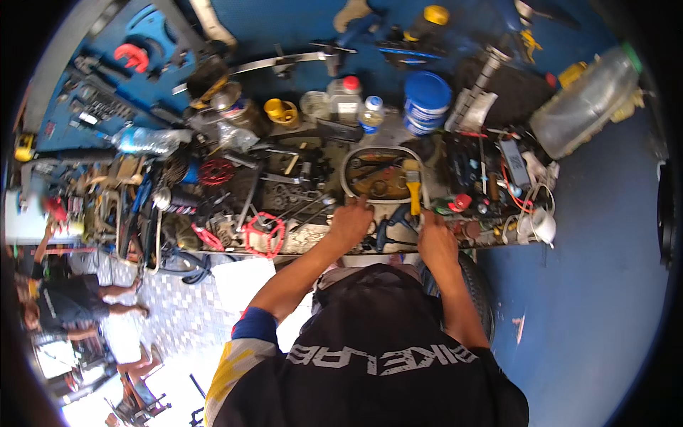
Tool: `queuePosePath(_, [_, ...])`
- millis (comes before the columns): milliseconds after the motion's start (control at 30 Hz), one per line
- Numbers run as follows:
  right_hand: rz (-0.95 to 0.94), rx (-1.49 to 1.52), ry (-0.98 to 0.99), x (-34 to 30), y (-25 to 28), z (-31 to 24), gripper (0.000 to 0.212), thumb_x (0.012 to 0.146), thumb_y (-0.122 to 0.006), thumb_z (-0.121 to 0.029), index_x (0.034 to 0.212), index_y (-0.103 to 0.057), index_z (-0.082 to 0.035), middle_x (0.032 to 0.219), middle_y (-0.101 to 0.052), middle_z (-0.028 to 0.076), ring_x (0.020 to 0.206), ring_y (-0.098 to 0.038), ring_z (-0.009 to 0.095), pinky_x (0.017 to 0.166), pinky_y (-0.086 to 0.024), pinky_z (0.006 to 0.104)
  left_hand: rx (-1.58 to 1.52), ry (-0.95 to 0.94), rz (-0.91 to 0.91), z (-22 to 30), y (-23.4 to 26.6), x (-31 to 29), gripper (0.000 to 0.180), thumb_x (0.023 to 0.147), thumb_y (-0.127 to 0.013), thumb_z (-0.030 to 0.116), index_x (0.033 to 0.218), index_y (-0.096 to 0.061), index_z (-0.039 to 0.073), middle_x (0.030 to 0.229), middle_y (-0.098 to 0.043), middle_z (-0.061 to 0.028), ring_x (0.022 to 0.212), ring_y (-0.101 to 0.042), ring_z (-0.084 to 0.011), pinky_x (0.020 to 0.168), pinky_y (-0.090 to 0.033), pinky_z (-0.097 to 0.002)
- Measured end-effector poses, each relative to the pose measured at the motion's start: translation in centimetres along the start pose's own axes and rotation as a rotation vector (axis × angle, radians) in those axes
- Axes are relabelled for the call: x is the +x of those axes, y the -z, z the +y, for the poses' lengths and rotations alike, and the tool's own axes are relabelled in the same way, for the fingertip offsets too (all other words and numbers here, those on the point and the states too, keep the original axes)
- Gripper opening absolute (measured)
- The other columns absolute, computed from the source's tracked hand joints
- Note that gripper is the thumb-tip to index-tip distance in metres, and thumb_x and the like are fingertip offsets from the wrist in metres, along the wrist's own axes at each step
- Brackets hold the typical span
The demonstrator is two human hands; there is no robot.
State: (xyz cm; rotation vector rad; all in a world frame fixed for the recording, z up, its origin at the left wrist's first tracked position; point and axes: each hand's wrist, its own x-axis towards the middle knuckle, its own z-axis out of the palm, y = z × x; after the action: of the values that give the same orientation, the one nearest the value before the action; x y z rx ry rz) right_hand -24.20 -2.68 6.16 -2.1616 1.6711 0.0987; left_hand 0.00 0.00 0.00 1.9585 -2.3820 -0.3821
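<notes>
A light-rimmed basin (343,178) with brownish liquid and several metal parts in it stands on the cluttered workbench. My left hand (351,223) is at its near left rim, the fingers curled against the edge. By the near right corner is my right hand (437,238); its fingertips are partly hidden and seem to touch the rim. A brush with a yellow handle (413,186) leans upright at the basin's right side. Between my hands, at the bench's front edge, lie blue-handled tools (393,229).
A red pedal (265,235) and loose tools crowd the left. Behind stand a blue-lidded tub (427,103), small bottles (371,115) and a yellow cup (281,112). A large clear bottle (587,103) is at right, beside the blue wall. Another person (67,306) is at far left.
</notes>
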Motion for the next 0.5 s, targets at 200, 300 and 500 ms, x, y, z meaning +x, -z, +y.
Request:
queuePosePath(200, [0.086, -0.073, -0.071, 1.1, -4.1, 1.6, 0.034, 0.098, -0.063, -0.01, 0.129, -0.051, -0.004, 0.119, -0.068, 0.029, 0.1, -0.073, 0.053, 0.084, -0.059, 0.0626, -0.027, -0.01, 0.043, 0.2, -0.4, 0.3, 0.023, 0.087, -0.069, 0.011, 0.106, -0.078, 0.001, 0.128, -0.067, -0.0198, 0.111, -0.073, -0.0369, 0.08, -0.066, -0.0474])
queuePosePath(300, [0.058, -0.119, -0.09, 1.2, -4.2, 1.9, 0.032, 0.099, -0.059, -0.009, 0.129, -0.05, -0.004, 0.124, -0.067, 0.028, 0.099, -0.074, 0.052, 0.085, -0.06, 0.0612, -0.097, 0.018, 0.02, 0.9, 0.9, 0.1, 0.039, 0.084, -0.077, 0.011, 0.121, -0.073, -0.001, 0.13, -0.068, -0.0196, 0.115, -0.073, -0.0357, 0.084, -0.066, -0.0459])
queuePosePath(500, [0.182, -0.097, -0.027, 2.2, -4.3, 2.6, 0.028, 0.099, -0.06, -0.005, 0.123, -0.047, -0.003, 0.12, -0.068, 0.029, 0.098, -0.073, 0.053, 0.083, -0.059, 0.0613, -0.439, 0.165, 0.092, 0.3, 1.4, -1.6, 0.047, 0.09, -0.075, 0.02, 0.13, -0.062, 0.001, 0.127, -0.067, -0.0238, 0.107, -0.076, -0.0427, 0.087, -0.063, -0.0545])
